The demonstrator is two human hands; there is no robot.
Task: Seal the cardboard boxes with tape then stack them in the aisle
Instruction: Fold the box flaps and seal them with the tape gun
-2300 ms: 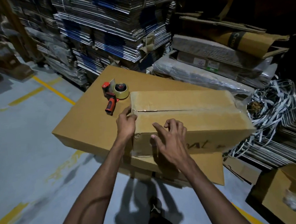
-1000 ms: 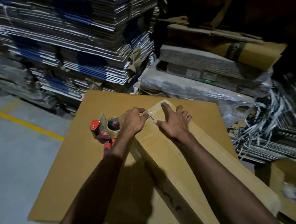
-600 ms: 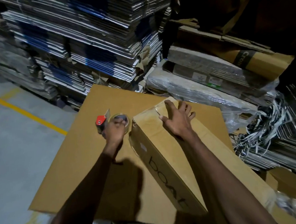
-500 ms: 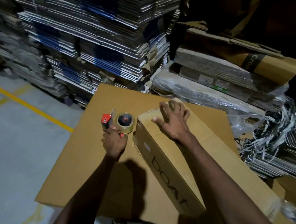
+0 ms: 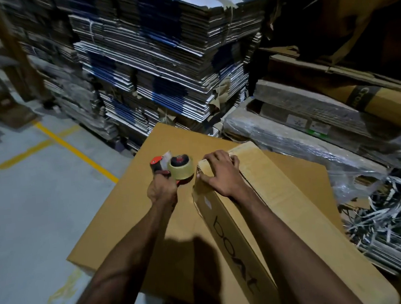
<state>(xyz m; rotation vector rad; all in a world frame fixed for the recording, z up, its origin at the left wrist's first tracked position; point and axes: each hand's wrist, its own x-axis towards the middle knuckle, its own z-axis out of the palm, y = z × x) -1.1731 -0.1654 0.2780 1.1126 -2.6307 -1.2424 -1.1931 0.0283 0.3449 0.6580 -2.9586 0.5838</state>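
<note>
On the big carton, long box lengthwise away, near-right to far-left.

Tan long box with black lettering; beside it, red-and-black tape dispenser carrying a beige roll. Beyond it, blue-and-white striped flattened stacks. Yellow line crossing grey floor.

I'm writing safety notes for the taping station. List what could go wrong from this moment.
1. The left hand grips the tape dispenser close to the right hand, which presses the long box's far end; the dispenser's cutter could nick those fingers.
2. The long box lies diagonally on the big flat carton and its near end seems to overhang; pulling tape might swing or tip it.
3. Dim light may hide a crooked seam.
</note>
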